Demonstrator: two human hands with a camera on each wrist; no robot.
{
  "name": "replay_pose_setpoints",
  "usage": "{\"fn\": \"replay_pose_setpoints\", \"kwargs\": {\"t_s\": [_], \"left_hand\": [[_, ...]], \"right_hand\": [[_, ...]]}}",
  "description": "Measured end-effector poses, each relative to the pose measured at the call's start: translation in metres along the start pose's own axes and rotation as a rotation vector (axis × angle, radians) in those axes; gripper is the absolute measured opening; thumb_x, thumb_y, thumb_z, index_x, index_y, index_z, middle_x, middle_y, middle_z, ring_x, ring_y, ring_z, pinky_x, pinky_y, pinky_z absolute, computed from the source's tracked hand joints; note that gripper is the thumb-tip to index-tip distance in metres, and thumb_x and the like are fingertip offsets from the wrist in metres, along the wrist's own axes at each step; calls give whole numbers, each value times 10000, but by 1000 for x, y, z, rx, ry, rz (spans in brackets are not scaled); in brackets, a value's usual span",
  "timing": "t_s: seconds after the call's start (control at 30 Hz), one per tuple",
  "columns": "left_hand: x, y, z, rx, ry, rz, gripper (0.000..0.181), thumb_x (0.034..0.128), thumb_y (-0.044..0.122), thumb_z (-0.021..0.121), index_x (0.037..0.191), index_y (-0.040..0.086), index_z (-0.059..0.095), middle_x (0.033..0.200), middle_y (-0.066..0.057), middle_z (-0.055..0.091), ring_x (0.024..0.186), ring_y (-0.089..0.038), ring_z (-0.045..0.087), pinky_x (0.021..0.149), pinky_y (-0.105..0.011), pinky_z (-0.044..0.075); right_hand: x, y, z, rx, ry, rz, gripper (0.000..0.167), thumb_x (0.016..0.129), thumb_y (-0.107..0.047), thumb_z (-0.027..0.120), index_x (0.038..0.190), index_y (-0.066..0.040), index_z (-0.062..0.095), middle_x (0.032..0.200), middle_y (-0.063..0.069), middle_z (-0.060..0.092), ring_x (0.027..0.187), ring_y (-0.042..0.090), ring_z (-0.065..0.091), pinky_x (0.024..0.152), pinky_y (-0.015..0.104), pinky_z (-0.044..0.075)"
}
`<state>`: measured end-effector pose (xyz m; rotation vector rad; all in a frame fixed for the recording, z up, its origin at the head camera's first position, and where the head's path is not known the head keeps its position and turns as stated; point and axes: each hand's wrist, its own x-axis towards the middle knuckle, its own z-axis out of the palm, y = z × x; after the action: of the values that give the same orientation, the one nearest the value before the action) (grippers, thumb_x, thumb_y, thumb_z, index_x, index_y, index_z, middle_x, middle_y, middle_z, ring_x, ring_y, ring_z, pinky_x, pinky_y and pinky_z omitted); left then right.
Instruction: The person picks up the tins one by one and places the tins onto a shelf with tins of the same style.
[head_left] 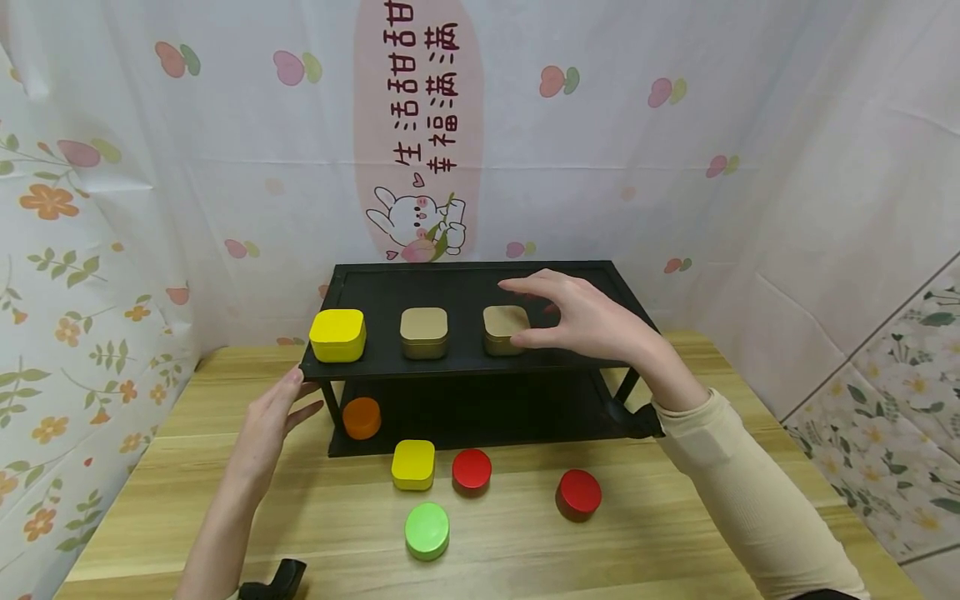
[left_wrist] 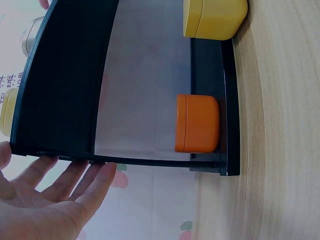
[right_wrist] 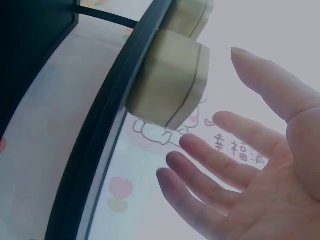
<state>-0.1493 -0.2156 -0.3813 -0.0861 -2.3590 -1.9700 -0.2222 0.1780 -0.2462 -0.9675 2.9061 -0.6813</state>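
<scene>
On the top level of a black two-tier shelf stand a yellow square tin, a gold square tin and, to its right, a second gold tin. My right hand hovers over the shelf's right half, thumb and fingers spread beside that second gold tin. A gap shows between them in the right wrist view. My left hand is at the shelf's left end; in the left wrist view its extended fingertips touch the side edge near the top corner.
An orange round tin sits on the lower tier at the left. In front of the shelf, the wooden table bears a yellow square tin, a red round tin, another red tin and a green round tin. A printed curtain hangs behind.
</scene>
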Motion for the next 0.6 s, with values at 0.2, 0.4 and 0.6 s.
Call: {"fn": "replay_pose_setpoints", "kwargs": {"t_s": [0.2, 0.4, 0.6], "left_hand": [[0, -1, 0, -20, 1, 5, 598, 1124, 428, 347, 1572, 35, 397, 1647, -184, 337, 1228, 23, 524, 941, -51, 523], [0, 0, 0, -12, -1, 14, 626, 1119, 454, 350, 1572, 23, 393, 1647, -206, 335, 1223, 31, 528, 944, -53, 523], [-1, 0, 0, -2, 0, -3, 637, 1117, 466, 343, 1573, 25, 391, 1654, -200, 330, 1211, 46, 520, 940, -49, 521]], "right_hand": [[-10, -5, 1, -22, 91, -32, 692, 899, -394, 805, 1515, -264, 520, 1514, 20, 543, 1395, 237, 503, 1134, 518, 496], [-20, -10, 5, -10, 172, -58, 641, 896, -361, 815, 1477, -262, 564, 1464, -3, 590, 1310, 216, 555, 1077, 474, 540], [-31, -14, 7, 13, 237, -97, 585, 894, -297, 824, 1435, -274, 605, 1400, -28, 620, 1183, 186, 607, 999, 427, 566]]}}
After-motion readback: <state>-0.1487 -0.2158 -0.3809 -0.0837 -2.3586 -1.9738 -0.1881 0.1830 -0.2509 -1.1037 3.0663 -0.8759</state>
